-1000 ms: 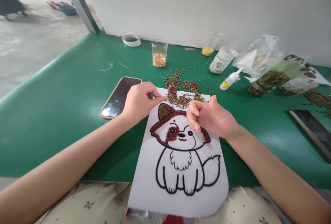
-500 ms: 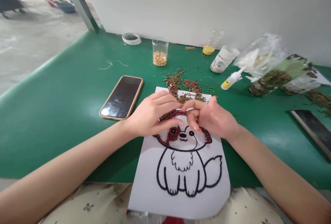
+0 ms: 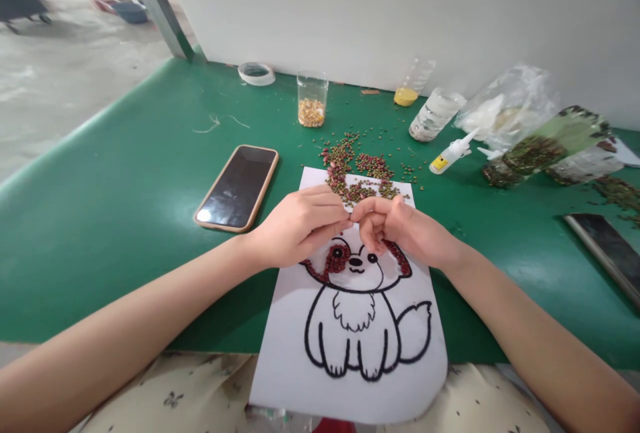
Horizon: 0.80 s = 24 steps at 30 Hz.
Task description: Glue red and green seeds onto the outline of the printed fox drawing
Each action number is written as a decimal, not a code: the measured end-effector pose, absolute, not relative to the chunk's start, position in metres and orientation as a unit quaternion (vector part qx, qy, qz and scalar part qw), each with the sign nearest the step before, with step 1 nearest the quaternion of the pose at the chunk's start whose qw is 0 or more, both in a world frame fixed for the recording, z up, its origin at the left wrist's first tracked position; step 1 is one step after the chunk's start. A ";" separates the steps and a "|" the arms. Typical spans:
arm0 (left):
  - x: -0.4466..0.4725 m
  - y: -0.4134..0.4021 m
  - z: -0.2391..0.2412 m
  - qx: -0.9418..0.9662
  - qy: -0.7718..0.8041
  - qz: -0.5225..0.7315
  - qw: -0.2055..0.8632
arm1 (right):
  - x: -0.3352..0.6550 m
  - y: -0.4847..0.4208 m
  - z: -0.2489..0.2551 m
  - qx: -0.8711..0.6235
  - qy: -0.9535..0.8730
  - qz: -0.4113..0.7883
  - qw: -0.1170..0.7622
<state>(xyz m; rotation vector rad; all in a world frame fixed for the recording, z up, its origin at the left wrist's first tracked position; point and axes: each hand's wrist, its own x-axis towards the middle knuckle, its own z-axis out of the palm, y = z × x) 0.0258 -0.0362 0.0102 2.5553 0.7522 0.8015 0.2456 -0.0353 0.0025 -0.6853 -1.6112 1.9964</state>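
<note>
A white sheet (image 3: 280,360) with a black-outlined cartoon animal lies before me, overhanging the table's front edge. Dark red beans (image 3: 338,260) cover one eye patch and parts of the ears. Over the top of the head, my left hand (image 3: 303,226) has thumb and forefinger pinched together; anything between them is too small to make out. My right hand (image 3: 400,230) is turned partly palm up, its forefinger reaching to the left fingertips. Its other fingers are loosely curled and its thumb stands apart. Both hands hide the drawing's forehead. Loose red and green beans (image 3: 373,166) spread across the sheet's top edge.
A phone (image 3: 237,186) lies left on the green table (image 3: 125,220). Behind stand a cup of corn kernels (image 3: 311,110) and a tape roll (image 3: 257,74). Rightward are a glue bottle (image 3: 450,155), clear bottles, a plastic bag (image 3: 510,103) and a dark flat device (image 3: 605,253).
My left thumb has closed up against the forefinger, and the fingertips of both hands now meet. My right thumb has lowered inward. The view has shifted slightly.
</note>
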 end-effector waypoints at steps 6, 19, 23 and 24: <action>0.027 -0.040 0.012 0.920 0.254 0.266 0.134 | 0.243 -0.036 0.002 -0.239 -0.587 0.739 0.230; 0.029 -0.040 0.007 0.914 0.210 0.347 0.021 | 0.246 -0.035 0.004 -0.210 -0.573 0.757 0.233; 0.030 -0.039 0.008 0.901 0.214 0.376 0.021 | 0.247 -0.036 0.008 -0.211 -0.556 0.766 0.246; 0.030 -0.039 0.008 0.897 0.221 0.382 0.024 | 0.247 -0.036 0.009 -0.215 -0.555 0.763 0.250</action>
